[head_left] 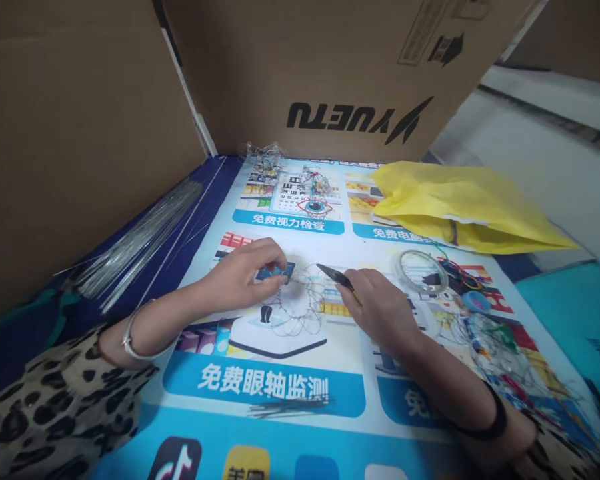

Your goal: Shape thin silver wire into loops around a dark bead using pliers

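Note:
My left hand [247, 272] has its thumb and fingertips pinched at the upper left edge of a flower-like piece of looped thin wire [296, 332]. The loops hang over the printed sheet. My right hand [380, 308] is wrapped around dark-jawed pliers [336, 275] with a bit of yellow on the handle. The plier tip points up and left, just above the right side of the loops, and I cannot tell whether it touches them. Below both hands, a small bunch of short wires [290, 407] lies on the sheet.
A bundle of long straight wires [140, 240] lies at the left. Tangled wire pieces [263, 157] sit at the back. On the right are a yellow bag [445, 197], a wire coil [423, 272] and colourful wire pieces [500, 353]. Cardboard walls [260, 73] stand behind and left.

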A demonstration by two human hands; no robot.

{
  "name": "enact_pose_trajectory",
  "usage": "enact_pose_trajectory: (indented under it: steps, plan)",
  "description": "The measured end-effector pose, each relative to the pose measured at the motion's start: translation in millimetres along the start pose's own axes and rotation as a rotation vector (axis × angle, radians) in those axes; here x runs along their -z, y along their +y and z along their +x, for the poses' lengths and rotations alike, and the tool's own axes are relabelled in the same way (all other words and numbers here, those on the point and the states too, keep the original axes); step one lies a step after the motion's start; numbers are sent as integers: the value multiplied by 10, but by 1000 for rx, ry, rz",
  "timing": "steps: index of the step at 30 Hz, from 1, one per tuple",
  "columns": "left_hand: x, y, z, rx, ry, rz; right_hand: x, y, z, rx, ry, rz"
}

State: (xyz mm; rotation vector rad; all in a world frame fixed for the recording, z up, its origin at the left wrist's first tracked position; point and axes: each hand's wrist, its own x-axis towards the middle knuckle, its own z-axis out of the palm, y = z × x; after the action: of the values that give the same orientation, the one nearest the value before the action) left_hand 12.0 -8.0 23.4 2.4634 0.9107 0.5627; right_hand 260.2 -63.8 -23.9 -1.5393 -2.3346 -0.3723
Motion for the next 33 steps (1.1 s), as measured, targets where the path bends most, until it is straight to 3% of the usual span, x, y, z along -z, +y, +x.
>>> enact_pose_trajectory:
  steps: [12, 23, 27, 30, 33]
  plan:
    - [-13, 3, 175, -13, -189, 71, 75, 14, -33, 78, -16, 26]
    - [-30, -136, 285, -48, -284, -226, 80, -19, -3, 158, -17, -27]
    - [-41, -192, 270, 8, -331, -356, 82, -32, 4, 165, -31, -32]
    - [-63, -223, 258, 64, -369, -388, 78, -34, 5, 174, -29, -41]
    - [-92, -231, 253, 33, -363, -392, 75, -34, 10, 179, -33, -55]
